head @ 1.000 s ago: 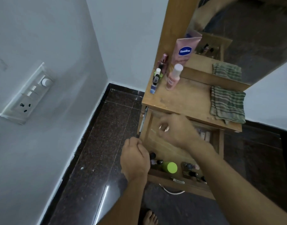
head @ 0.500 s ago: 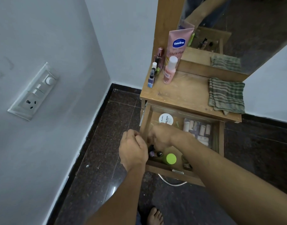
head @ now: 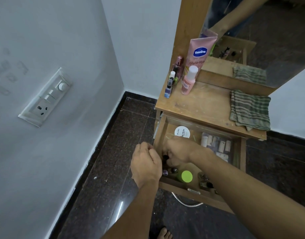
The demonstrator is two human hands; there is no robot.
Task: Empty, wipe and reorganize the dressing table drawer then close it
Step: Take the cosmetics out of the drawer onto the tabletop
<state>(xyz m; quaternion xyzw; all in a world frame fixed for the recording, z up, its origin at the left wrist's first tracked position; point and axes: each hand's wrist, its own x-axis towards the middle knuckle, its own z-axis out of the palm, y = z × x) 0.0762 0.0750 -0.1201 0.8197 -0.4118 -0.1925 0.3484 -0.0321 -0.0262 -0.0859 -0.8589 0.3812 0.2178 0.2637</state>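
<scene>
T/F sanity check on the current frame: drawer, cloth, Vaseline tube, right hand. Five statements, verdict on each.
1. The drawer is pulled open. True.
2. The striped cloth lies inside the drawer. False: it lies on the tabletop, at its right side.
3. The Vaseline tube stands at the back of the tabletop. True.
4. The right hand rests on the tabletop. False: it reaches down into the drawer, over the small bottles.
5. The drawer is empty. False: a green-capped bottle, a white round tub and more lie in it.
</scene>
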